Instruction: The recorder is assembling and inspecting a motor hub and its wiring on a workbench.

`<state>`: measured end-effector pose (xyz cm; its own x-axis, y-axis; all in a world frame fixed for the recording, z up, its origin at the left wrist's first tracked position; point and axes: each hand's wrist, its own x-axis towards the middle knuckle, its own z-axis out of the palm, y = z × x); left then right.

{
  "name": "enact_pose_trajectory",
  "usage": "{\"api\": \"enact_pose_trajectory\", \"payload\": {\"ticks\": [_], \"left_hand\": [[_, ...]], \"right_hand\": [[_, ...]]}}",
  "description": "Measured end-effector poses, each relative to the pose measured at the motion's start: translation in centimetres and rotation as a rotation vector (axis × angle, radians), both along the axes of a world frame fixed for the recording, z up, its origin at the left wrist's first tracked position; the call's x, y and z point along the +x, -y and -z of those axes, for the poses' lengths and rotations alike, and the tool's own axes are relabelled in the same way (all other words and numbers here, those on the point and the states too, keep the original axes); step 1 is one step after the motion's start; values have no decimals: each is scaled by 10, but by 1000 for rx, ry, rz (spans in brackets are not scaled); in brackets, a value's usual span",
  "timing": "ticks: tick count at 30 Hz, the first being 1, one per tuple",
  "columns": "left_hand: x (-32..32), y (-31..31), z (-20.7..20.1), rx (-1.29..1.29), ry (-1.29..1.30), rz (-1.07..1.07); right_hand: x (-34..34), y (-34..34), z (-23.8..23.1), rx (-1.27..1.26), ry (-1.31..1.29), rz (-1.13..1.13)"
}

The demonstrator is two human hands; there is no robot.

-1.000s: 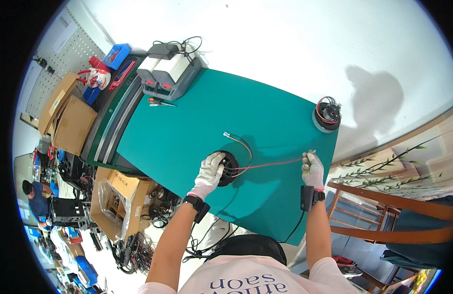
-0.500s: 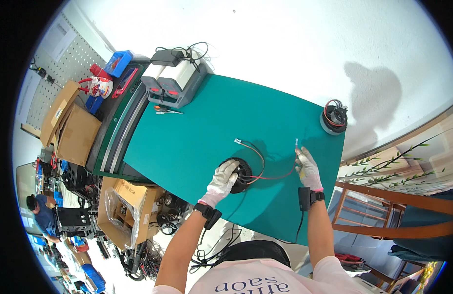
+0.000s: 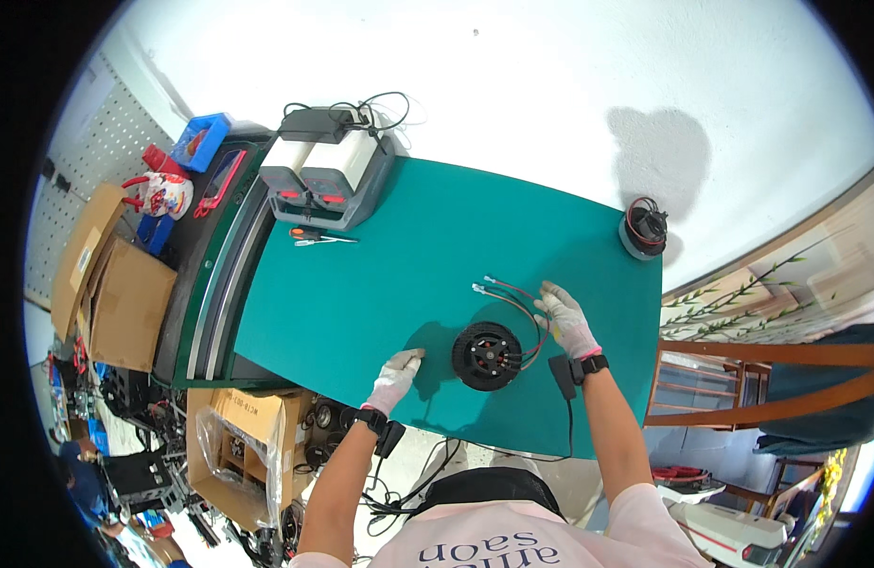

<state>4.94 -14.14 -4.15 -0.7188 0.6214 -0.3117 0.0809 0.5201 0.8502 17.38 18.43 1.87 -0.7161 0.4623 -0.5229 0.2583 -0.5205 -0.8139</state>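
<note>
Black motor disc (image 3: 488, 356) lies between my hands: left hand (image 3: 396, 374) rests open on the surface, empty; right hand (image 3: 566, 319), nearer, pinches its wires (image 3: 512, 295).

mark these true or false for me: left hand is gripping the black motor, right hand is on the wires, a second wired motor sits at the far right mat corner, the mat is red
1. The left hand grips the black round motor. False: it rests on the mat beside it, apart from it.
2. The right hand is on the motor's wires. True.
3. A second wired motor sits at the mat's far right corner. True.
4. The mat is red. False: it is green.
</note>
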Motion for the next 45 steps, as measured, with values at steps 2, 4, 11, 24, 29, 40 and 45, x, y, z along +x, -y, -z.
{"api": "enact_pose_trajectory", "payload": {"ticks": [2,4,11,24,29,40,45], "left_hand": [[-12,-2,5,20,177,-24],[-28,-10,-12,77,603,-177],[-58,-1,-9,153,889,-260],[-58,-5,-5,181,968,-306],[-40,-8,-10,203,826,-153],[14,-35,-169,868,906,321],[29,-25,-201,1014,827,198]], "right_hand": [[4,6,3,157,-37,2],[8,18,-11,458,79,-123],[-8,123,-86,1612,311,-861],[-15,133,-72,1269,576,-774],[1,150,-103,1252,406,-591],[25,194,-230,1646,22,-315],[29,201,-249,1902,-97,-33]]}}
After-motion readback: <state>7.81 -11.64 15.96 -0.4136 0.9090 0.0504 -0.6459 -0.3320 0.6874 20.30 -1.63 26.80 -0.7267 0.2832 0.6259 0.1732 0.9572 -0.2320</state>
